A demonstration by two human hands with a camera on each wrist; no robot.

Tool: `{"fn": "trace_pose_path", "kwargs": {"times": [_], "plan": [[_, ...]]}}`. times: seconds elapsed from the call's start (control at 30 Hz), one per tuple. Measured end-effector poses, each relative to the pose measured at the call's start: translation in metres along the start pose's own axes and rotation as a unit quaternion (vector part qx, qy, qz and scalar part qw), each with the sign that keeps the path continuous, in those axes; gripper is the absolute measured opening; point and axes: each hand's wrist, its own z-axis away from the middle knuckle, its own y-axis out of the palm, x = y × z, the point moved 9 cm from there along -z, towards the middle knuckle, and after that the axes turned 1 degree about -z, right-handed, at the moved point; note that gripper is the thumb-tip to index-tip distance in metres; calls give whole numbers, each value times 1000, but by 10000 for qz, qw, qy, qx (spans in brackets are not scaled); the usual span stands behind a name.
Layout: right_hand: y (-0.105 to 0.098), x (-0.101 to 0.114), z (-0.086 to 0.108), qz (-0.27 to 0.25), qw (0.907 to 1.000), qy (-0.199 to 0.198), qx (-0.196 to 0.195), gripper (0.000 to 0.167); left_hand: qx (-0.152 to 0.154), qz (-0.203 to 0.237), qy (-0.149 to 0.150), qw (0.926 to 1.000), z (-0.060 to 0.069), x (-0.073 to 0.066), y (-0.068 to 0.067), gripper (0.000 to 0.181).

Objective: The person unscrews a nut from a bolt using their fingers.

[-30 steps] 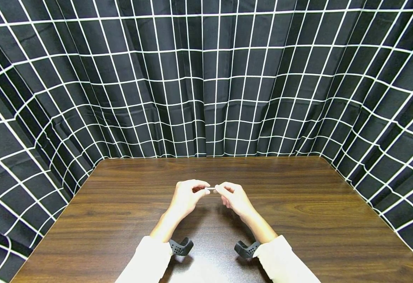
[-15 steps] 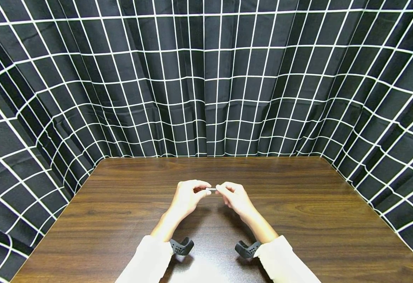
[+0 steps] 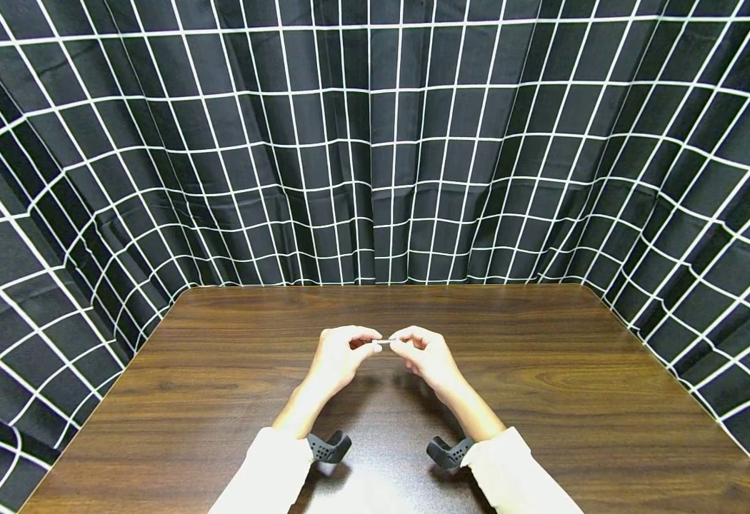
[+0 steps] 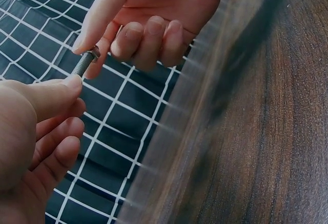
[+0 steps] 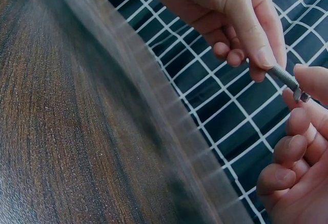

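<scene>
The left hand (image 3: 338, 358) pinches a bolt (image 5: 284, 77); the right hand (image 3: 431, 359) curls loosely round its right end.

Grey threaded bolt (image 4: 84, 64), crosswise between left hand (image 3: 338, 355) and right hand (image 3: 431, 359)

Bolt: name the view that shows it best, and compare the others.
The right wrist view: the bolt shows longest there, its threads and one end visible. The left wrist view shows a shorter threaded stretch; the head view, only a thin pale sliver.
</scene>
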Motion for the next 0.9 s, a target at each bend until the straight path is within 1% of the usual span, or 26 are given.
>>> {"fn": "trace_pose_path", "kwargs": {"times": [0.2, 0.47, 0.77, 0.9], "plan": [[0, 1, 0, -101, 9999, -108, 30, 20, -1, -7, -90, 10000, 0, 0, -1, 14], [2, 5, 0, -290, 9991, -275, 170, 25, -26, 14, -84, 10000, 0, 0, -1, 15], [2, 7, 1, -437, 9981, -398, 155, 24, -113, -81, 90, 9999, 0, -1, -3, 15], [2, 10, 2, -505, 9975, -472, 162, 25, -112, -108, 106, 9998, 0, -2, -3, 14]]}}
